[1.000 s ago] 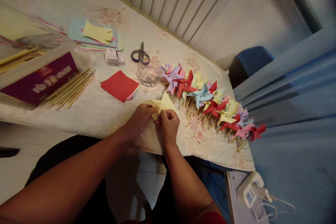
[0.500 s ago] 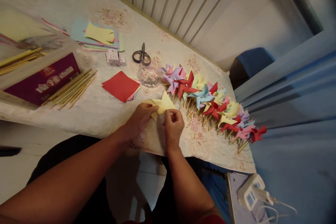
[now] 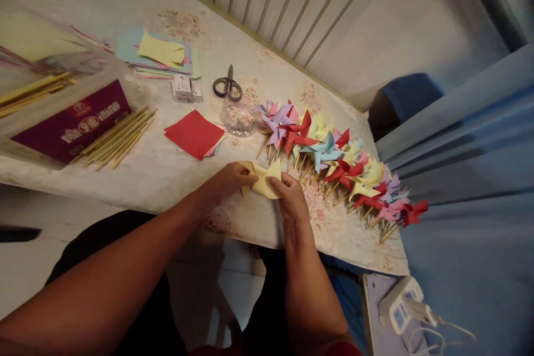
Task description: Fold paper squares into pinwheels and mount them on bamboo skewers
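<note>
Both of my hands hold a piece of pale yellow paper (image 3: 263, 178) just above the near edge of the table. My left hand (image 3: 227, 180) pinches its left side and my right hand (image 3: 290, 198) grips its right corner, which curls over. Right of the paper lies a row of finished paper pinwheels (image 3: 334, 160) on wooden sticks, in red, purple, blue, yellow and pink. A red paper square (image 3: 194, 133) lies on a small stack just beyond my left hand.
Scissors (image 3: 227, 87), a clear dish of pins (image 3: 238, 121) and two small boxes (image 3: 186, 89) lie mid-table. Wooden sticks (image 3: 119, 138) rest by a purple box (image 3: 70, 127). Cut coloured sheets (image 3: 158, 54) lie farther back. A white power strip (image 3: 398, 303) sits lower right.
My right hand has shifted right and bent the yellow paper's corner over, so the upright point now lies curled. The left hand keeps its hold.
</note>
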The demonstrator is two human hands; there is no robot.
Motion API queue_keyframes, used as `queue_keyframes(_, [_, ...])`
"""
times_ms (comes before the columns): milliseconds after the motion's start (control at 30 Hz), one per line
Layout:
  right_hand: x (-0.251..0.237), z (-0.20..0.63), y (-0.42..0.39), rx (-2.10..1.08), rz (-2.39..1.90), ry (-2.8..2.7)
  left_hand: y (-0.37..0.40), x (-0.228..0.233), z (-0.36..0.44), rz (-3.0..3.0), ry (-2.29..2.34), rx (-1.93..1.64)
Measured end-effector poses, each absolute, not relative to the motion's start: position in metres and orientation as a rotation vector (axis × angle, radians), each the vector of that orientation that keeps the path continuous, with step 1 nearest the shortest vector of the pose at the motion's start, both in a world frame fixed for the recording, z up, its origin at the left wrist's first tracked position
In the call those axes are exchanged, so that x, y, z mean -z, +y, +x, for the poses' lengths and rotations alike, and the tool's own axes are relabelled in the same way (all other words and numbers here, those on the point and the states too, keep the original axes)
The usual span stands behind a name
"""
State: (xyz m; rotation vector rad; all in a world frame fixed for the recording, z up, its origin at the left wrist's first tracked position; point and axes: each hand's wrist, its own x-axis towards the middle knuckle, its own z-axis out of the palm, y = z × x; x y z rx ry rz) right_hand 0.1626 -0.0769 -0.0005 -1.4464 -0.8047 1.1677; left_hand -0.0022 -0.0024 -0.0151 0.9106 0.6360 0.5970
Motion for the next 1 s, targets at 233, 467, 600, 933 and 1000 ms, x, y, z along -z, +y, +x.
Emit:
queue_keyframes(233, [0.005,0.158,-0.078,-1.237,-1.562,-0.78,-0.003,0.009,-0.004,1.05,0.659,-0.504])
queue_keyframes(467, [0.0,0.155,-0.076,-1.183,-1.707,-0.895,-0.004,0.007,-0.006,1.067,0.632,-0.432])
queue_keyframes(600, [-0.004,0.152,-0.076,-1.152,-1.718,-0.931,-0.004,0.011,-0.004,1.04,0.631,-0.478])
queue_keyframes(933, [0.008,0.141,-0.069,-0.99,-1.495,-0.647,-0.007,0.012,-0.004,0.716,0.492,-0.562])
queue_keyframes(1000, [0.007,0.137,-0.067,-0.96,-1.438,-0.566,-0.009,0.015,-0.002,0.652,0.459,-0.594])
